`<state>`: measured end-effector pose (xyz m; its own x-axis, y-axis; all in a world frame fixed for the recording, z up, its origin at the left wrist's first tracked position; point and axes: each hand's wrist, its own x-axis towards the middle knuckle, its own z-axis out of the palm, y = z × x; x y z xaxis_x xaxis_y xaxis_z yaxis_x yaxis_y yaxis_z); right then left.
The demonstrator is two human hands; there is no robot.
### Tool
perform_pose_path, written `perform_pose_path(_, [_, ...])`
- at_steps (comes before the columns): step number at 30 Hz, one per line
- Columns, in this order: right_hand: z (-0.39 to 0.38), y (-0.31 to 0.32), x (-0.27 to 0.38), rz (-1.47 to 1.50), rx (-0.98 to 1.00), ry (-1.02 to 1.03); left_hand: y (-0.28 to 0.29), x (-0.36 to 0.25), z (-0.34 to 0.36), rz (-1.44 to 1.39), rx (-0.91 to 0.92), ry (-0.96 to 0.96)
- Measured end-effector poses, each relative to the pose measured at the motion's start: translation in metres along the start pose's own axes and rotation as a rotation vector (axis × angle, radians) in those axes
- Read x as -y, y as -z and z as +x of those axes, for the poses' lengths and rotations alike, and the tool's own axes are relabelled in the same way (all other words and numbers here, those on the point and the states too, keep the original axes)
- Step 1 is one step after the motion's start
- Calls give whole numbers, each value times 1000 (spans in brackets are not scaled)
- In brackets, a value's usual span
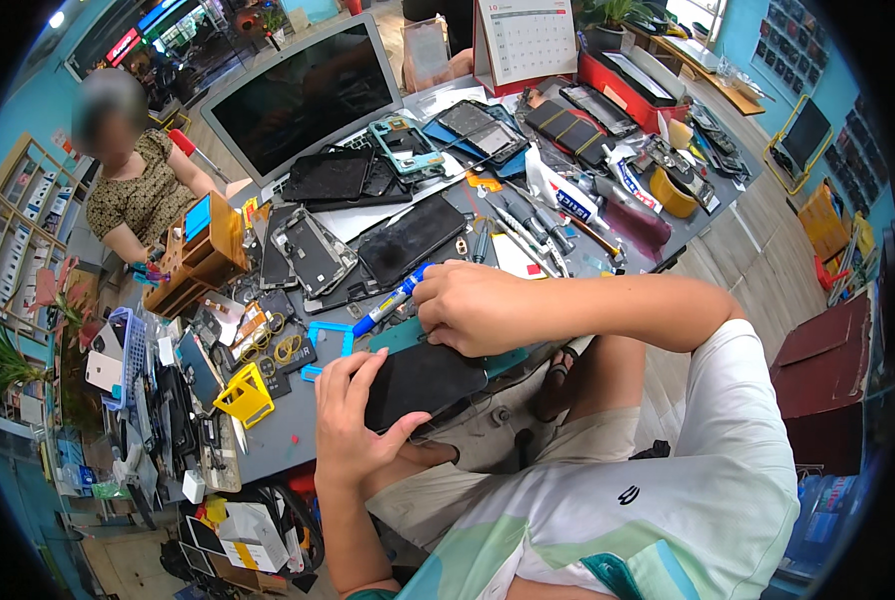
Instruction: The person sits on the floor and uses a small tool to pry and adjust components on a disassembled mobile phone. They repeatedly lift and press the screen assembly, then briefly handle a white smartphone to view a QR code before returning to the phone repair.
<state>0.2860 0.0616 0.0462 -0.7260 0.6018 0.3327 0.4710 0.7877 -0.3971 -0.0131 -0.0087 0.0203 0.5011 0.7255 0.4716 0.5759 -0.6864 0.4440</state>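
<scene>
A black, flat smartphone (426, 385) lies tilted at the near edge of the grey table, its dark face up. My left hand (353, 415) grips its left end, thumb along the near edge and fingers along the far one. Over the phone's far edge, my right hand (473, 308) is closed with curled fingers; whatever is between the fingertips is hidden. A blue and white marker-like tube (393, 300) runs out from beside the right hand's knuckles; I cannot tell whether the hand touches it. Under the phone shows part of a green mat (400, 336).
Loose phone screens (413, 238) and an open laptop (303, 100) crowd the far side. Tweezers, screwdrivers and a white tube (560, 190) lie to the right. A yellow holder (246, 396) and a wooden organizer (203, 255) stand left. Another person (143, 190) sits across, far left.
</scene>
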Motion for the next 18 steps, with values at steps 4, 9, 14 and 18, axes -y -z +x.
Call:
perform_pose_path(4, [-5, 2, 6, -34, -121, -8, 0, 0, 3, -7, -6, -14])
perform_pose_path(9, [-2, 12, 7, 28, -85, -29, 0, 0, 0, -3, -23, 2])
perform_pose_path(14, [0, 16, 11, -53, 2, -1, 2, 0, 2, -3, -19, -4])
perform_pose_path(18, [3, 17, 12, -158, 21, 92, 2, -1, 2, -28, -28, 4])
